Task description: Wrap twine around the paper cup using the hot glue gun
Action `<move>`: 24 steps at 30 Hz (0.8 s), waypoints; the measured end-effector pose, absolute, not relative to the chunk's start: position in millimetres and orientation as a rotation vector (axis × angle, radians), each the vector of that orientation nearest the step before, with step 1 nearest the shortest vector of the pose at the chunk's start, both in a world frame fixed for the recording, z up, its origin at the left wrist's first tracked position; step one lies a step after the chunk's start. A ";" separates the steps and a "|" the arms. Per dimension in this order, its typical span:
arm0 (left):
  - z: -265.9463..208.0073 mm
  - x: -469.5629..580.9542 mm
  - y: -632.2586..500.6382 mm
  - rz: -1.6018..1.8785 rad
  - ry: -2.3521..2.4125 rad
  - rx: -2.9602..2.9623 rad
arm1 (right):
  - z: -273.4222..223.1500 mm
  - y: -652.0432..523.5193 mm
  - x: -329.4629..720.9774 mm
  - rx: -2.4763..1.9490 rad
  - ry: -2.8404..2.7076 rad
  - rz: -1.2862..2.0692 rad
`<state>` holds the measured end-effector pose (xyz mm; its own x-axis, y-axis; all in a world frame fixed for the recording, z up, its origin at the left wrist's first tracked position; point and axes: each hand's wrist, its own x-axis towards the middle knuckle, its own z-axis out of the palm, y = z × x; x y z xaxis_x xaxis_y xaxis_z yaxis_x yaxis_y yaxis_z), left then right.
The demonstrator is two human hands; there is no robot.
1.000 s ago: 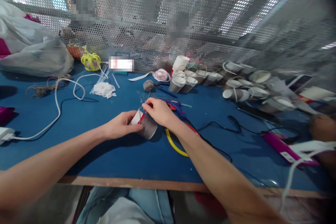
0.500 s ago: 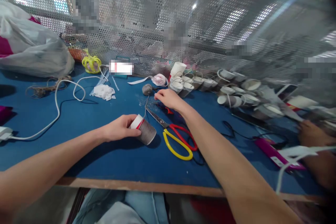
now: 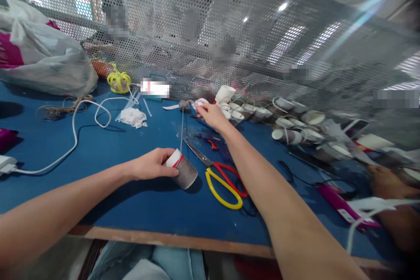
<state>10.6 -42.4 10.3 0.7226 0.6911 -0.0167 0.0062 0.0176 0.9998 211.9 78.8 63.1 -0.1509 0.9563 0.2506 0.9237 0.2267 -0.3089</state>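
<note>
My left hand [image 3: 152, 164] is closed round a paper cup [image 3: 187, 173], tilted on its side just above or on the table. Grey yarn is wound over most of its wall, leaving a white and red band bare. A strand of yarn [image 3: 182, 129] runs straight from the cup to a small grey yarn ball [image 3: 184, 106]. Just right of that ball is my right hand [image 3: 211, 116], its fingers bent and apart, with nothing visible in them. Its fingertips overlap a pale pink ribbon roll [image 3: 200, 102] behind. Scissors [image 3: 205, 159] with red and yellow handles lie slightly open beneath my right forearm.
Several yarn-wrapped cups [image 3: 288, 135] crowd the right and back. A blue tool with an orange part [image 3: 213, 144] lies near my right wrist. White cable [image 3: 74, 127], crumpled white material [image 3: 133, 117] and a plastic bag [image 3: 49, 61] are left. Another person's hand [image 3: 387, 179] is far right.
My right hand has moved away from me, towards the ribbon roll. The yarn ball sits farther back, and the strand is straighter. My left hand still holds the cup.
</note>
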 end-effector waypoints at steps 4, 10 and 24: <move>10.6 9.2 -42.3 0.607 0.621 1.477 | 67.7 45.3 238.4 -1.996 -2.078 0.091; 9.4 7.9 -39.1 0.678 0.651 1.482 | 49.6 6.4 266.7 -2.336 -2.047 0.298; 8.8 10.2 -38.5 0.766 0.836 1.358 | 60.4 -31.1 243.6 -1.708 -1.617 0.760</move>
